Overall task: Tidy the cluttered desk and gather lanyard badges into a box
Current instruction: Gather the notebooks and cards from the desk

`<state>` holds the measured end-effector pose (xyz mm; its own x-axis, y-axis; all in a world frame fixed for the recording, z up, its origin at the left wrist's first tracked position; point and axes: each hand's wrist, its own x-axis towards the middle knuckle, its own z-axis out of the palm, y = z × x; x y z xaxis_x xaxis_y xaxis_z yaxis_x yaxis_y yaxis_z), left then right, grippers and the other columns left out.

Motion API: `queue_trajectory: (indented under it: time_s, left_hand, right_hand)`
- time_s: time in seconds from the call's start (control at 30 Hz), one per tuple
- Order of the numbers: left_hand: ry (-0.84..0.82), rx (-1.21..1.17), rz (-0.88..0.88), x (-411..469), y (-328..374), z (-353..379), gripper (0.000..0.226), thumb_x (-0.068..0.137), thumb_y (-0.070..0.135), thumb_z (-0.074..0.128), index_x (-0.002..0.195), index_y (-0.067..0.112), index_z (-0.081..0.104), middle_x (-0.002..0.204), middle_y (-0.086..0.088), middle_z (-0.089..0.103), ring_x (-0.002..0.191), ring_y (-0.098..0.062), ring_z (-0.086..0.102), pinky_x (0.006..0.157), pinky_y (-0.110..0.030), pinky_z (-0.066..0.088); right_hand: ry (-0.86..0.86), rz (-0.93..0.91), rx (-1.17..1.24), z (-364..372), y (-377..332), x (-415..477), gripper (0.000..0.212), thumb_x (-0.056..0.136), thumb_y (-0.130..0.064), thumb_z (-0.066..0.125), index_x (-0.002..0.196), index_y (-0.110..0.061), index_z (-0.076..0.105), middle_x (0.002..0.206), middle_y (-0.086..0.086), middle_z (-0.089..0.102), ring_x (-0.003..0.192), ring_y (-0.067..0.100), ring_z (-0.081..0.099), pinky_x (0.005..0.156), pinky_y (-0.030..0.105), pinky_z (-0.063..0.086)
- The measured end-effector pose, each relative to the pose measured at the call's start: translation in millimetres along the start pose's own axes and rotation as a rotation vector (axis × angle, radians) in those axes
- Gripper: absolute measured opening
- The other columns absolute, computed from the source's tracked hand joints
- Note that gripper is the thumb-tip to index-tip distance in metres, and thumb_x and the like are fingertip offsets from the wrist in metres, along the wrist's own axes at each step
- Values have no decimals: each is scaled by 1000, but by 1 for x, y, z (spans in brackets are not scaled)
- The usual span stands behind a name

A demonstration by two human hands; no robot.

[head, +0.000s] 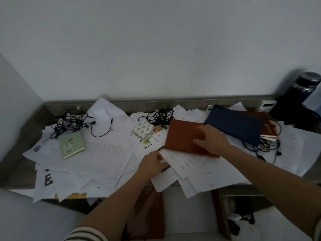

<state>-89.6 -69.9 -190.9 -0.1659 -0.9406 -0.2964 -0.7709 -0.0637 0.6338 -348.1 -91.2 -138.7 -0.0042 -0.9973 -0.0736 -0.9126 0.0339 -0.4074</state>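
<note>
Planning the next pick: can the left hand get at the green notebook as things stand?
Probably yes. The green notebook lies on top of the papers, uncovered, to the left of the left hand; only flat sheets lie between. The cable tangle sits behind it.

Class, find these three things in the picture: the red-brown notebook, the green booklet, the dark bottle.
red-brown notebook (180, 136), head view, bare left part of cover
green booklet (72, 145), head view, middle of cover
dark bottle (301, 90), head view, body below the cap
</note>
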Motion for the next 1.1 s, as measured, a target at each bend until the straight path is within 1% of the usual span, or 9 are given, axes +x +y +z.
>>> queue_trajectory:
  time_s: [0.1, 0.17, 0.33, 0.5, 0.67, 0.77, 0.93, 1.0, 1.1]
  left_hand:
    - [13, 67, -60, 15, 0, 4, 42, 70, 45, 79, 87, 20, 50, 78, 10, 51, 72, -10, 51, 58, -24, 38]
    - [4, 100, -83, 17, 2, -2, 50, 63, 46, 84, 89, 19, 52, 82, 8, 52, 77, -12, 53, 63, -26, 42]
    - [-14, 89, -187, 27, 3, -5, 56, 54, 49, 88, 88, 21, 52, 79, 9, 53, 76, -13, 54, 60, -28, 41]
    - [-10, 98, -254, 26, 8, -3, 57, 53, 48, 88, 88, 24, 52, 81, 10, 53, 80, -15, 55, 68, -32, 46]
    - [-3, 80, -272, 21, 11, 1, 49, 62, 44, 85, 91, 25, 49, 85, 10, 50, 82, -14, 51, 64, -27, 39]
    - [24, 42, -273, 18, 13, 2, 32, 76, 37, 76, 90, 26, 49, 87, 7, 52, 81, -15, 52, 64, -25, 38]
    - [100, -485, -263, 5, 19, -10, 6, 90, 18, 64, 90, 24, 63, 96, -4, 66, 74, -11, 63, 57, -17, 48]
    - [204, -678, -271, 0, 30, -18, 11, 95, 18, 56, 92, 23, 66, 100, -7, 68, 77, -13, 64, 60, -21, 50]
    - [275, -1043, -336, -3, 48, -32, 33, 100, 41, 41, 105, 18, 65, 108, -5, 69, 96, -22, 67, 75, -35, 53]
  right_hand:
    - [-232, -88, -170, -1, 0, 51, 96, 73, -66, 68, 149, -25, 27, 150, 6, 36, 135, 26, 36, 112, 45, 31]
    - [-339, -101, -319, -3, -3, 71, 112, 62, -79, 66, 150, -26, 22, 147, 6, 40, 133, 27, 39, 113, 48, 23]
    - [-472, -150, -405, -1, -1, 114, 130, 34, -91, 66, 142, -27, 34, 132, 4, 52, 116, 25, 51, 99, 43, 38]
    - [-435, -173, -182, 6, 9, 127, 106, 50, -81, 72, 134, -23, 43, 123, 1, 58, 103, 19, 56, 78, 32, 44]
    - [-283, -278, -39, 2, 2, 121, 61, 68, -74, 66, 102, -26, 53, 95, -4, 60, 81, 12, 55, 59, 26, 36]
    - [-238, -306, 137, -13, -8, 111, 48, 75, -68, 64, 98, -27, 55, 87, -9, 58, 79, 9, 57, 59, 26, 39]
    - [-129, -252, 674, -41, -32, 84, 21, 87, -42, 67, 95, -24, 59, 94, -6, 67, 83, 6, 65, 67, 24, 52]
    - [-129, -186, 864, -48, -43, 72, 27, 91, -37, 64, 108, -16, 60, 104, -1, 68, 90, 12, 68, 74, 28, 57]
    - [-142, -53, 1050, -48, -56, 55, 34, 95, -33, 59, 122, -12, 57, 108, -1, 66, 92, 13, 68, 69, 22, 58]
